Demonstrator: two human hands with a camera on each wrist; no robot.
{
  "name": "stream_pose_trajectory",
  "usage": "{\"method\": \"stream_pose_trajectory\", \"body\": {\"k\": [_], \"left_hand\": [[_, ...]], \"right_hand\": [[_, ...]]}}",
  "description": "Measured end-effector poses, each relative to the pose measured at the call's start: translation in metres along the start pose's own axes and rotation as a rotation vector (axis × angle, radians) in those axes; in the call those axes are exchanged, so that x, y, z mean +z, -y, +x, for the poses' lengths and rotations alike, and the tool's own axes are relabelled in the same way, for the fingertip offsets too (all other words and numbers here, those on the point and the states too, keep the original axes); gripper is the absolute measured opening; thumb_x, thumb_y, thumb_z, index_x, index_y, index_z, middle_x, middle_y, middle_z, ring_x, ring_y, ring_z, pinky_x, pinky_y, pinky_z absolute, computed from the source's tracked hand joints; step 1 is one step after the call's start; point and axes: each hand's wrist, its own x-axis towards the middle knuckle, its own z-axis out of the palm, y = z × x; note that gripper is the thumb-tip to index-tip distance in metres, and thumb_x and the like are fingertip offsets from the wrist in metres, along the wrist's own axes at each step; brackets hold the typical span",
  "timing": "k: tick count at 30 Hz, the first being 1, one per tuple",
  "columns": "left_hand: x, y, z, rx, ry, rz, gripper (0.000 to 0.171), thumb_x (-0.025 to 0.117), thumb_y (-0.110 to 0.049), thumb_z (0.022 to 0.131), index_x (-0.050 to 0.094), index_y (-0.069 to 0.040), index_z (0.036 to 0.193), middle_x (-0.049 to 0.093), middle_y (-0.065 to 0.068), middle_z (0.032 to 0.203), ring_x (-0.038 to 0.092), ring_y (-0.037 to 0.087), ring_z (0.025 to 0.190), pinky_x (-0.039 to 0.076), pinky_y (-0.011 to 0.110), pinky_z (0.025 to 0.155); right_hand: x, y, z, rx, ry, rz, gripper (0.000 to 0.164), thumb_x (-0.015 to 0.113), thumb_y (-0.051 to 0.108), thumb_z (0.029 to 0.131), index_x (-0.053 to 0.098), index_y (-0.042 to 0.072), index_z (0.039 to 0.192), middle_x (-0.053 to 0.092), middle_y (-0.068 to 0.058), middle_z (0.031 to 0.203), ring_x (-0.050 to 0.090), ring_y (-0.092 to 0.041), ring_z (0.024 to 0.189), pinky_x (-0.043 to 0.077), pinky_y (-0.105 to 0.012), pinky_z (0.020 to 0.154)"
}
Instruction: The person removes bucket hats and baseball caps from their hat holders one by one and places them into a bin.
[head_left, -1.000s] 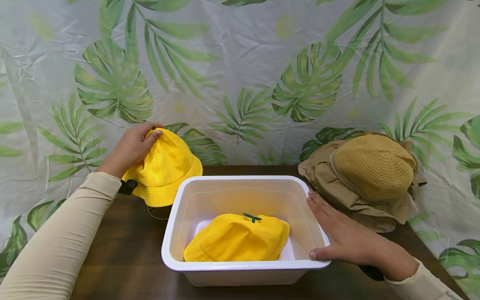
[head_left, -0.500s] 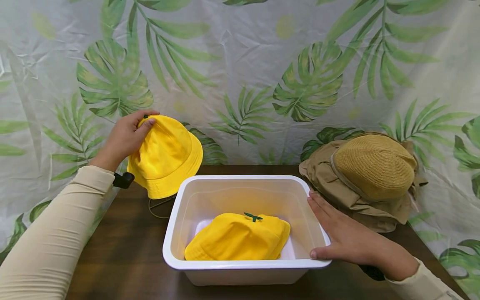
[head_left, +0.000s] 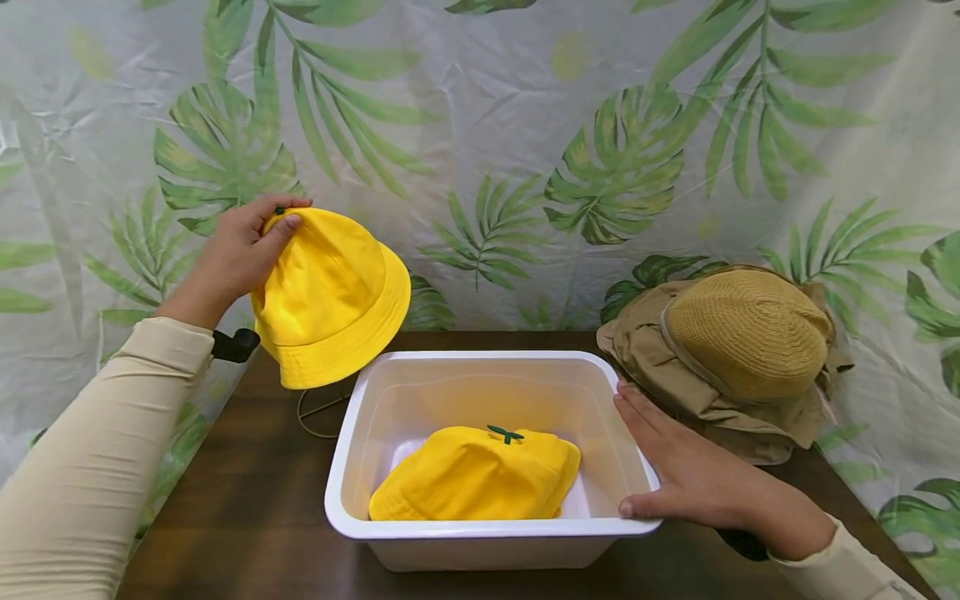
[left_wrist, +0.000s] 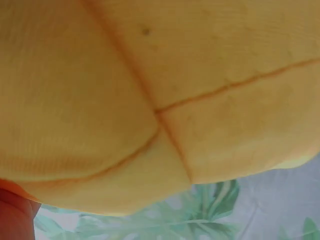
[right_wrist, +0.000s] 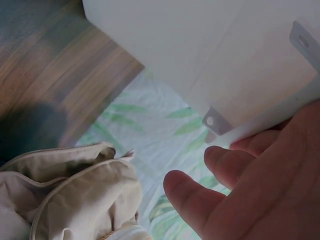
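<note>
At the left in the head view, my left hand (head_left: 232,254) pinches a yellow bucket hat (head_left: 330,287) by its crown, beside a small dark green piece. The hat hangs tilted, brim down, with a thin cord loop (head_left: 306,421) below it; its fabric (left_wrist: 225,130) fills most of the left wrist view. A white plastic bin (head_left: 487,529) holds a second yellow hat (head_left: 465,475) topped by a green sprout. My right hand (head_left: 697,471) rests on the bin's right rim, fingers extended along it and thumb at the near corner.
Right of the bin, a tan woven hat (head_left: 750,333) sits on a khaki fabric hat (head_left: 697,400). All stand on a dark wooden table (head_left: 247,508). A leaf-print sheet (head_left: 480,150) hangs behind the table's far edge.
My left hand has raised the yellow bucket hat, moving up and slightly left, so more of the brim and cord shows. The right hand and bin stay practically still.
</note>
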Motion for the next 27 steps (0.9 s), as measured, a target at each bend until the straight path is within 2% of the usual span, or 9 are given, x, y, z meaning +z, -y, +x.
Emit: {"method": "stream_pose_trajectory", "body": {"k": [6, 10, 13, 18, 21, 27], "left_hand": [[-0.007, -0.021, 0.004, 0.089, -0.032, -0.063, 0.036, 0.051, -0.025, 0.104, 0.062, -0.012, 0.135, 0.060, 0.014, 0.134, 0.056, 0.003, 0.091, 0.042, 0.014, 0.075], [-0.009, -0.040, 0.006, 0.083, -0.010, -0.065, 0.036, 0.051, -0.029, 0.104, 0.062, -0.017, 0.136, 0.060, 0.010, 0.134, 0.056, 0.003, 0.094, 0.043, 0.014, 0.075], [-0.007, -0.052, 0.008, 0.137, 0.002, -0.073, 0.035, 0.052, -0.025, 0.104, 0.063, -0.016, 0.135, 0.061, 0.008, 0.134, 0.058, 0.003, 0.096, 0.044, 0.014, 0.075], [0.003, -0.072, 0.011, 0.373, 0.013, -0.172, 0.030, 0.054, -0.003, 0.101, 0.065, -0.004, 0.128, 0.064, 0.011, 0.131, 0.060, 0.002, 0.112, 0.048, 0.016, 0.088], [0.010, -0.082, 0.011, 0.506, 0.028, -0.204, 0.030, 0.056, 0.006, 0.096, 0.065, 0.001, 0.125, 0.065, 0.013, 0.127, 0.059, 0.009, 0.119, 0.048, 0.021, 0.095], [0.026, -0.101, 0.010, 0.690, 0.095, -0.219, 0.031, 0.060, 0.014, 0.090, 0.064, 0.007, 0.121, 0.065, 0.015, 0.128, 0.057, 0.021, 0.125, 0.044, 0.032, 0.104]], "right_hand": [[0.000, 0.000, 0.000, 0.004, 0.000, 0.000, 0.115, 0.071, 0.063, 0.080, 0.013, 0.002, 0.158, 0.009, -0.018, 0.164, 0.018, -0.030, 0.148, 0.000, -0.002, 0.105], [0.000, -0.001, -0.001, -0.002, -0.012, -0.017, 0.116, 0.070, 0.064, 0.079, 0.012, 0.002, 0.159, 0.009, -0.018, 0.164, 0.018, -0.029, 0.148, 0.000, -0.002, 0.104], [0.000, -0.001, -0.001, -0.003, -0.013, -0.010, 0.115, 0.071, 0.063, 0.079, 0.013, 0.001, 0.158, 0.009, -0.018, 0.164, 0.017, -0.029, 0.148, -0.001, -0.002, 0.104], [0.000, -0.001, -0.001, 0.003, -0.010, -0.006, 0.114, 0.071, 0.062, 0.079, 0.015, 0.001, 0.158, 0.009, -0.017, 0.165, 0.017, -0.029, 0.149, 0.002, -0.003, 0.106], [0.000, -0.001, -0.001, 0.001, -0.010, -0.012, 0.114, 0.071, 0.063, 0.080, 0.014, 0.002, 0.159, 0.008, -0.015, 0.165, 0.017, -0.028, 0.149, 0.002, -0.004, 0.105], [0.000, -0.001, 0.000, -0.019, -0.010, -0.005, 0.115, 0.070, 0.064, 0.080, 0.013, 0.002, 0.158, 0.007, -0.017, 0.165, 0.017, -0.030, 0.149, -0.001, -0.002, 0.105]]}}
